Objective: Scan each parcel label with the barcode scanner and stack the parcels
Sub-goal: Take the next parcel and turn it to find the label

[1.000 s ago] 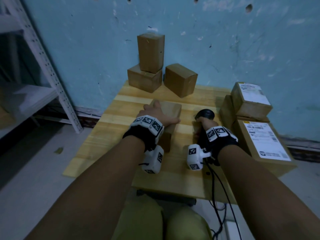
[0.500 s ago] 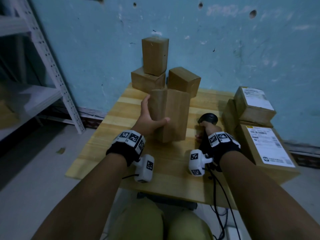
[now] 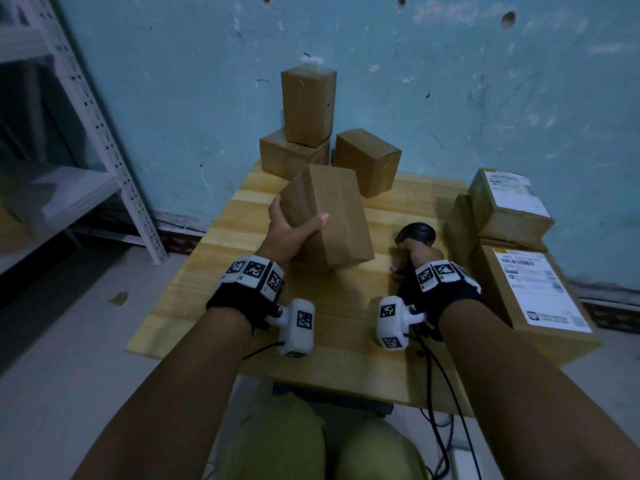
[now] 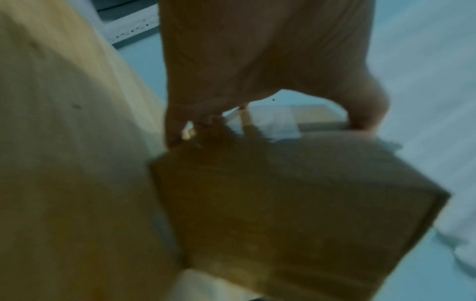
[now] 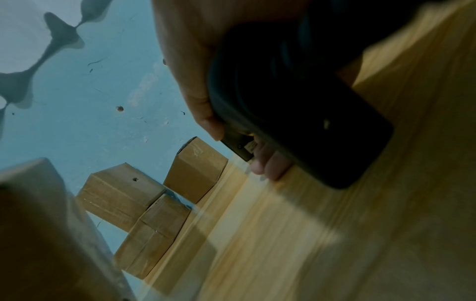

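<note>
1. Since 0.5 s ago: parcel [image 3: 325, 220] lifted higher & tipped, top leaning toward 11 o'clock; was upright near the table [image 3: 221, 292].
2. L hand [image 3: 287, 233] grips parcel at its near-left edge, thumb across front face, fingers behind.
3. R hand [image 3: 414, 259] wrapped round scanner [image 3: 415, 233] handle, at 3 o'clock of parcel, apart from it.
4. Three plain boxes [image 3: 308, 105] at 12 o'clock by wall; one stands on another.
5. Labelled boxes [image 3: 509, 206] stacked at 3 o'clock of table.
</note>
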`<action>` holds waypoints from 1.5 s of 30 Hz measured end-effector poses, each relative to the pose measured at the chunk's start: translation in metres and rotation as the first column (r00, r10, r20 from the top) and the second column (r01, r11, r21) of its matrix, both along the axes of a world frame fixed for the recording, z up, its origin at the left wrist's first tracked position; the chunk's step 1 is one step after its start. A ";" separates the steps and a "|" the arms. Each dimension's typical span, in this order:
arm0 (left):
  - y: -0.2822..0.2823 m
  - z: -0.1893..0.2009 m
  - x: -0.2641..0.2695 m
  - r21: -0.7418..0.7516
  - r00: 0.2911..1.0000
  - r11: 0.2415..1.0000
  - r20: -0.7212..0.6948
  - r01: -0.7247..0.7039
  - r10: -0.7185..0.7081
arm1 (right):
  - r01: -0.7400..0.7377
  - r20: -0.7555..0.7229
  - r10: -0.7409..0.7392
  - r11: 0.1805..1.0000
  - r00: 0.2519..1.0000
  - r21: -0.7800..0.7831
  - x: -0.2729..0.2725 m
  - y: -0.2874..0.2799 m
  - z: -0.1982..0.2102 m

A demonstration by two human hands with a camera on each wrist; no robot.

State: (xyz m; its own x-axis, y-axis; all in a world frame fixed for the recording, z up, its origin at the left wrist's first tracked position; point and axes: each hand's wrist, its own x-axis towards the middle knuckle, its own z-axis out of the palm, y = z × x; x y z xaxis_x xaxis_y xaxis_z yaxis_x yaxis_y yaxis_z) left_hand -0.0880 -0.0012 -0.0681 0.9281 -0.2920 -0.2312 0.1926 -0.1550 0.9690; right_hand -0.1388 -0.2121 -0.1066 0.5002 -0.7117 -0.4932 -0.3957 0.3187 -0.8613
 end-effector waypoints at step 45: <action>-0.025 0.034 -0.040 0.334 0.999 0.942 0.013 0.033 -0.039 | -0.320 -0.204 0.251 0.639 0.946 -0.699 -0.030 0.057 0.056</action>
